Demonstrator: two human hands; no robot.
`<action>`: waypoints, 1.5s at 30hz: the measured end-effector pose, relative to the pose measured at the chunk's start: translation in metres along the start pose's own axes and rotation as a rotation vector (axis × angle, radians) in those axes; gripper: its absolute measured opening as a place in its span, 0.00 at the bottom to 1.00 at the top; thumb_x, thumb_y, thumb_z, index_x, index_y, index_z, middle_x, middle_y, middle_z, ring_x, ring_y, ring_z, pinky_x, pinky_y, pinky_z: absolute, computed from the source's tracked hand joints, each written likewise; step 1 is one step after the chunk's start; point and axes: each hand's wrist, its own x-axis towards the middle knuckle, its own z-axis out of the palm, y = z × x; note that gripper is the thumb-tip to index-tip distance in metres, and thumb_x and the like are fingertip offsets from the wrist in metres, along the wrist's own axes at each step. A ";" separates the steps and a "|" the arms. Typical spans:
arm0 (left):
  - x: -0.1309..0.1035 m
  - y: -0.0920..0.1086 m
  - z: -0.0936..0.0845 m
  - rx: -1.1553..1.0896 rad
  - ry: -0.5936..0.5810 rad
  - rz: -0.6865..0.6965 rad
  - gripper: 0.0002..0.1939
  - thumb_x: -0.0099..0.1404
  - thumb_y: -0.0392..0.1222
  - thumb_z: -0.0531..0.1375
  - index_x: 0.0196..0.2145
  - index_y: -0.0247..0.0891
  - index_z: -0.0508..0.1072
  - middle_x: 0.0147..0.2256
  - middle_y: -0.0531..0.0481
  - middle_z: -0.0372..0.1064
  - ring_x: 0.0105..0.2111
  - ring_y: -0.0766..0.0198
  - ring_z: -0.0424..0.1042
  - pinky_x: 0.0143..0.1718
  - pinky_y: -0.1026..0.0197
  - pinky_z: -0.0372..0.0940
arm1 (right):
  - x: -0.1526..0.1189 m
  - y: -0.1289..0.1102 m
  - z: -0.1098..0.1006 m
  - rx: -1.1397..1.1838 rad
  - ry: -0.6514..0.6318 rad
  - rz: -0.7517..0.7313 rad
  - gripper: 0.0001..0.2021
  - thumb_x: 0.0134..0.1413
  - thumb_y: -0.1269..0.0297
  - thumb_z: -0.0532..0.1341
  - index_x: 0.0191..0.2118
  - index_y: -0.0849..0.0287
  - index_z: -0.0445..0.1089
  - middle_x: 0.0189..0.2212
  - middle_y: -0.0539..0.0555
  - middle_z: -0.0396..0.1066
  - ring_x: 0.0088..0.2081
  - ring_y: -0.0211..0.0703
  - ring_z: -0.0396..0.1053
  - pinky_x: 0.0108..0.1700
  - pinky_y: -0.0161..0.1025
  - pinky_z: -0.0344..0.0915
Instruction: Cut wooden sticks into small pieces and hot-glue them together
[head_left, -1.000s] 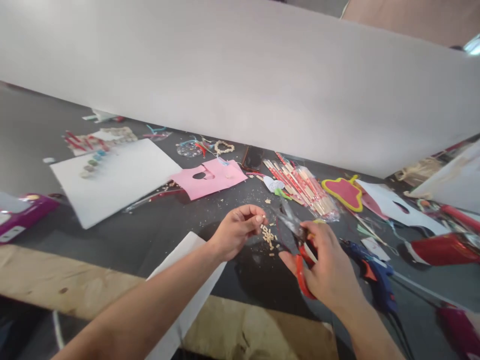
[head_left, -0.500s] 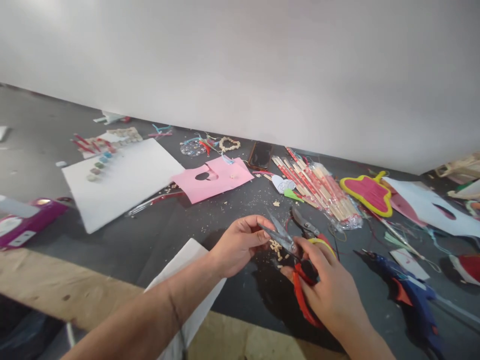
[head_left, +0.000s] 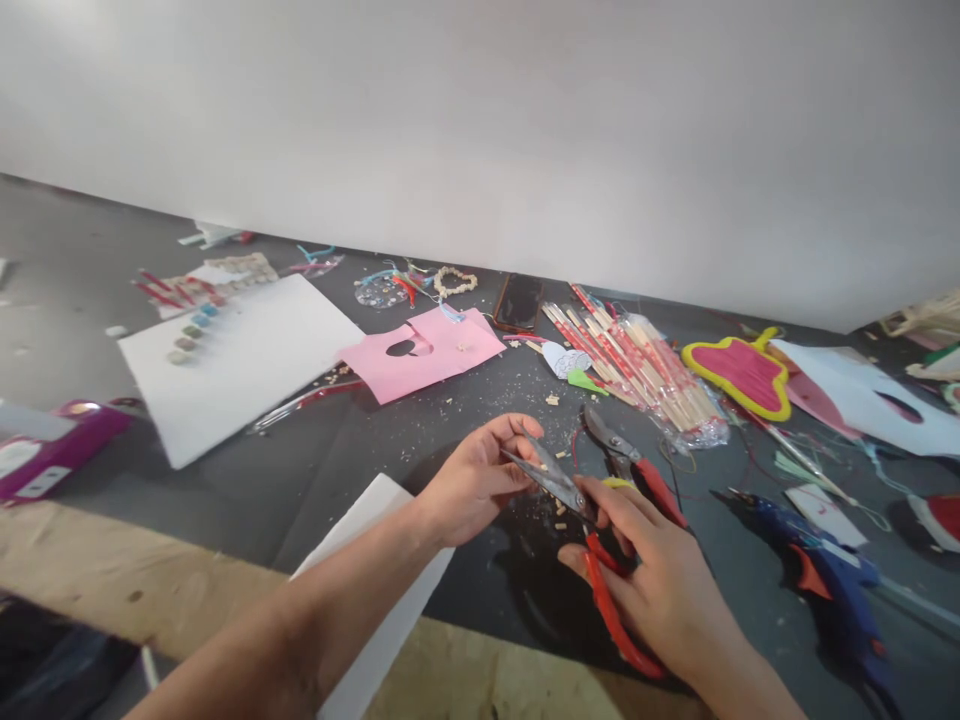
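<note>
My right hand [head_left: 656, 580] grips red-handled shears [head_left: 600, 500] whose metal blades are spread apart and point up and left. My left hand [head_left: 476, 475] pinches a small wooden stick piece at its fingertips, right at the tip of the lower blade. Small cut wooden bits [head_left: 559, 512] lie on the dark table [head_left: 300, 480] under the blades. A clear bag of red-and-tan chopsticks [head_left: 637, 365] lies just beyond the hands.
A pink sheet with a cut-out hole [head_left: 424, 350], a white sheet [head_left: 244, 360], a phone [head_left: 519, 300] and a pink-and-yellow felt shape [head_left: 742, 372] lie behind. A blue glue gun [head_left: 814, 570] lies to the right, a purple box [head_left: 52, 450] to the left. A white wall [head_left: 480, 130] runs along the back.
The shears' blades have opened wider and swung toward my left hand, whose fingertips now meet the lower blade. The camera view has shifted slightly.
</note>
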 end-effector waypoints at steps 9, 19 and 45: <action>-0.002 0.001 -0.002 0.001 -0.035 0.031 0.22 0.48 0.29 0.67 0.41 0.38 0.68 0.26 0.54 0.67 0.25 0.69 0.67 0.30 0.66 0.58 | 0.000 -0.002 0.000 0.006 0.006 0.018 0.24 0.53 0.53 0.61 0.54 0.56 0.64 0.41 0.56 0.71 0.38 0.44 0.72 0.40 0.37 0.71; -0.002 -0.001 -0.004 0.014 -0.040 0.033 0.22 0.49 0.29 0.67 0.42 0.39 0.69 0.27 0.54 0.67 0.26 0.69 0.67 0.31 0.66 0.58 | 0.000 -0.001 -0.001 0.024 -0.008 0.014 0.24 0.53 0.53 0.61 0.55 0.55 0.64 0.40 0.55 0.71 0.38 0.42 0.72 0.40 0.36 0.70; 0.001 -0.003 -0.006 0.047 0.011 0.081 0.10 0.58 0.36 0.64 0.39 0.34 0.73 0.26 0.54 0.62 0.25 0.73 0.61 0.31 0.67 0.58 | -0.003 0.016 -0.008 -0.281 0.152 0.223 0.23 0.53 0.50 0.58 0.53 0.54 0.66 0.35 0.54 0.76 0.31 0.46 0.76 0.29 0.38 0.70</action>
